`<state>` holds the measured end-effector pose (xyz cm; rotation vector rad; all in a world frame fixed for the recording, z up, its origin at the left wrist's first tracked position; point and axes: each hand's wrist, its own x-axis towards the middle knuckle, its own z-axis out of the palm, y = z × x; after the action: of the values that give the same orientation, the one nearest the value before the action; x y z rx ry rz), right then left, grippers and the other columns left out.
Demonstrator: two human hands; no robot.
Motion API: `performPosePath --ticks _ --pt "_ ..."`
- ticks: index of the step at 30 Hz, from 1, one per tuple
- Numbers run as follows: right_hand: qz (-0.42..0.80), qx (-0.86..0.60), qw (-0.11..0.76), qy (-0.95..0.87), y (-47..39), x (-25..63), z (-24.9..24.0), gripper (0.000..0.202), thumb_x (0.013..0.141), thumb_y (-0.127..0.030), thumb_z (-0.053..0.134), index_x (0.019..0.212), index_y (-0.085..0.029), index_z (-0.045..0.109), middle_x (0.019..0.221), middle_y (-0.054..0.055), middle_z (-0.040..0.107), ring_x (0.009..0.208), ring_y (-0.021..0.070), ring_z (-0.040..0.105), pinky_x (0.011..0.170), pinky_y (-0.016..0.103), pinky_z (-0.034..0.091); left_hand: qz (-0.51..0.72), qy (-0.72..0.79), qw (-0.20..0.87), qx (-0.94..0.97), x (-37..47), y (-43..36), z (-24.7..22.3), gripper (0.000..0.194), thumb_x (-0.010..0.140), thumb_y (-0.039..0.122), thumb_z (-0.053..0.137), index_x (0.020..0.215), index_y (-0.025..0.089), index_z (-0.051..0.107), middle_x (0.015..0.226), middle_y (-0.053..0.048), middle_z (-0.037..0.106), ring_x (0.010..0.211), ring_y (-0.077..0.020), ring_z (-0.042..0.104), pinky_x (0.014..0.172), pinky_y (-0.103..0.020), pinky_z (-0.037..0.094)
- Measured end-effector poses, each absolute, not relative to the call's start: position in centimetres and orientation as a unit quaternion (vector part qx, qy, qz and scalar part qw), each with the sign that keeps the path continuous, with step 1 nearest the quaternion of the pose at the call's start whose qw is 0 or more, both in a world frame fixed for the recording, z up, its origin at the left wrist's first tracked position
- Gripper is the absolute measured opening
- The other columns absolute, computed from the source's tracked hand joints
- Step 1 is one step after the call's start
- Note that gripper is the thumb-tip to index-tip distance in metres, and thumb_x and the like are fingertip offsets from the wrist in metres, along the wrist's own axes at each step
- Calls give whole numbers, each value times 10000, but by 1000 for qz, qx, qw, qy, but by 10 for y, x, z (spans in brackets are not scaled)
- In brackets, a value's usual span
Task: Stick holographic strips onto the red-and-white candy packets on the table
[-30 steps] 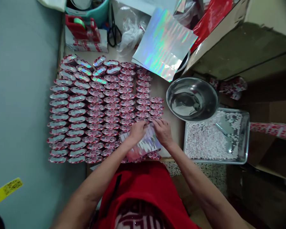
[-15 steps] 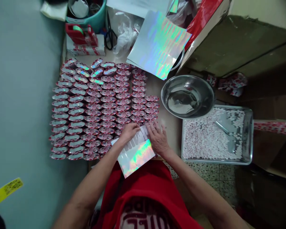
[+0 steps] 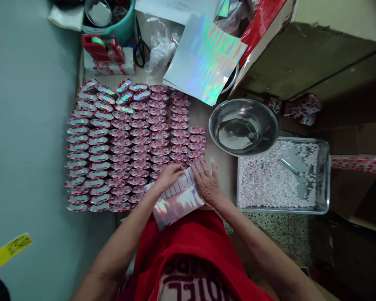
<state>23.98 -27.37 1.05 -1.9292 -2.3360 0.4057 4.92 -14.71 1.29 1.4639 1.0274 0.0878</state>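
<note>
One glossy, rectangular silver label sheet [image 3: 178, 205] lies beneath our spread right hand [image 3: 207, 182] and curled left hand [image 3: 169, 175], its pinch unclear.

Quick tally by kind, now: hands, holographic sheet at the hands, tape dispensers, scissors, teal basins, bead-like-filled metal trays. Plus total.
Hands: 2 (left hand, right hand)
Holographic label sheet at the hands: 1 visible
Red tape dispenser: 1
Scissors: 1
Teal basin: 1
Metal tray: 1
Total: 7
</note>
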Motion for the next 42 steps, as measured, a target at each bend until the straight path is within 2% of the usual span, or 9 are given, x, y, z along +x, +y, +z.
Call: performPosePath --ticks 8,12,15,18,21,25,32,38,42 --pt "106 -650 66 -750 -282 233 23 425 1041 -214 513 1455 -162 592 1520 142 600 1471 337 425 1261 596 131 -7 474 574 667 51 -147 17 138 885 266 636 782 197 696 766 -6 709 744 -169 620 711 -263 430" --pt "97 -681 87 -721 -278 237 43 180 999 -236 620 1127 -209 744 1121 92 770 1095 270 612 1069 454 335 -50 531 469 704 58 -144 20 126 919 269 636 878 228 748 827 -34 744 783 -204 653 703 -288 407" --pt "107 -700 124 -695 -275 238 74 132 979 -241 654 884 -217 743 814 46 728 833 215 595 856 379 353 -48 579 404 707 72 -150 20 174 958 266 591 967 227 761 883 -82 758 844 -253 680 742 -328 422" --pt "207 -704 251 -631 -262 231 115 125 962 -225 658 875 -224 748 701 -3 679 673 152 548 755 333 337 9 613 395 684 87 -167 18 216 984 230 537 973 218 752 936 -112 751 907 -269 681 831 -364 464" --pt "446 -687 374 -435 -224 213 145 136 900 -342 741 844 -218 745 585 -46 569 557 119 455 626 285 329 143 619 457 623 87 -176 15 124 871 186 689 967 226 757 1074 -106 739 1098 -277 644 985 -389 471" --pt "673 -564 447 -171 -140 172 138 304 727 -466 847 796 -195 730 616 -42 580 510 85 377 513 243 283 355 617 635 300 50 -142 17 300 898 484 698 981 198 735 1036 -95 747 967 -227 686 891 -357 546" --pt "627 -613 469 -107 -49 105 64 368 552 -433 896 765 -175 742 605 -56 590 495 77 403 432 217 327 423 532 722 128 -40 -53 30 767 900 875 372 1034 175 656 1131 -169 774 1119 -283 743 922 -416 609" --pt "602 -642 463 -103 -32 81 45 355 553 -420 887 758 -172 738 630 -41 623 507 92 462 376 208 340 422 578 682 147 -52 -37 15 564 777 625 801 1047 168 611 1065 -139 785 972 -257 785 806 -337 627" --pt "590 -656 461 -93 -22 70 39 381 547 -428 897 778 -163 750 642 -31 645 503 109 491 368 228 377 412 640 612 215 -58 -22 5 359 850 475 759 993 162 654 924 -67 760 785 -203 762 704 -303 605"
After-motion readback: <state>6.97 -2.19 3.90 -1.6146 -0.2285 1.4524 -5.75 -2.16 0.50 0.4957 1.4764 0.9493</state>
